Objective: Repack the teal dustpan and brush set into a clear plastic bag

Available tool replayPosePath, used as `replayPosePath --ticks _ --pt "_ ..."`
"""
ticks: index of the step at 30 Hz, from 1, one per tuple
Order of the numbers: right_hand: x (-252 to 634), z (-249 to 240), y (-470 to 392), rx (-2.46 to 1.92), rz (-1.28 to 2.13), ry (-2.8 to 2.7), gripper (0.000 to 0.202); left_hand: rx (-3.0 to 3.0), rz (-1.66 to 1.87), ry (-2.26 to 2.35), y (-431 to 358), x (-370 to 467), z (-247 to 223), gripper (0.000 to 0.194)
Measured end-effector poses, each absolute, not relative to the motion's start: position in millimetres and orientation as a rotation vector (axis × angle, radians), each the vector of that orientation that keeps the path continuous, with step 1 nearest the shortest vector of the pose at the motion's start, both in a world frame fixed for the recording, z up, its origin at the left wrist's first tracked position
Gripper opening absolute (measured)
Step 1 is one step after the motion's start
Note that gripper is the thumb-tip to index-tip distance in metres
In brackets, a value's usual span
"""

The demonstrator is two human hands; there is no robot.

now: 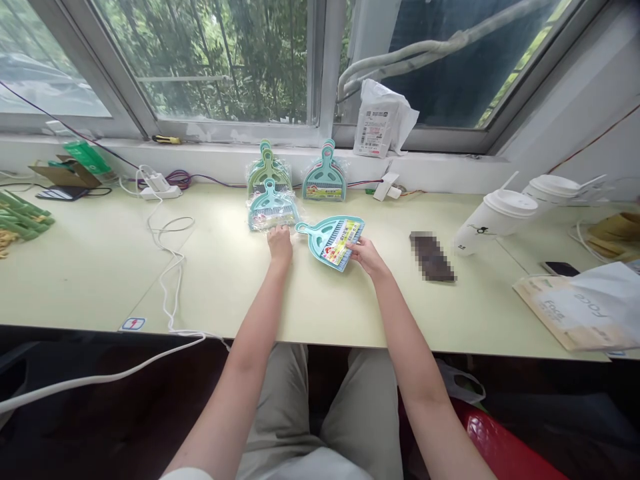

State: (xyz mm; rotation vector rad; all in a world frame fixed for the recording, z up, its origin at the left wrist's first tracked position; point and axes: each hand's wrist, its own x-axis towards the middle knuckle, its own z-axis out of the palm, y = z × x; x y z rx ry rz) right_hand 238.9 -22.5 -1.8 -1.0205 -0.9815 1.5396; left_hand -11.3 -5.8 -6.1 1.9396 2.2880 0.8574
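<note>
Here, step: placing one teal dustpan set (332, 241) on the tabletop (100, 267).
Right hand (367, 256): fingers closed on its edge.
Left hand (280, 243): flat, touching the wrapped stack (271, 208).
Next: alignment needs care.

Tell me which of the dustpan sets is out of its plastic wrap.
The teal dustpan set lying flat with the right hand at its edge. The others, by the left hand and against the sill, are in clear wrap.

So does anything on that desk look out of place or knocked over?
One white lidded cup lies tipped on its side near the right end of the desk; no spill shows. The loose dustpan set lies askew by the right hand.
</note>
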Motion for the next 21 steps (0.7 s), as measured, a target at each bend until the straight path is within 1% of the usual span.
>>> replayPosePath --ticks 6,13,17,20,21 --pt "240 -7 -17 -1.102 1.44 -0.852 0.019 1.81 1.085 2.338 -12 -8 7 0.039" --pt "222 -6 -26 -0.952 1.496 -0.972 0.023 1.978 1.295 2.08 -14 9 7 0.039" --pt "212 -8 -30 -0.955 1.495 -0.951 0.027 2.081 1.315 1.84 -22 23 11 0.035" --pt "206 -10 -30 -0.931 1.446 -0.856 0.026 2.021 1.419 1.75 -32 32 19 0.03" --pt "205 -11 -30 -0.92 1.431 -0.832 0.025 1.928 1.498 1.769 -34 33 21 0.034"
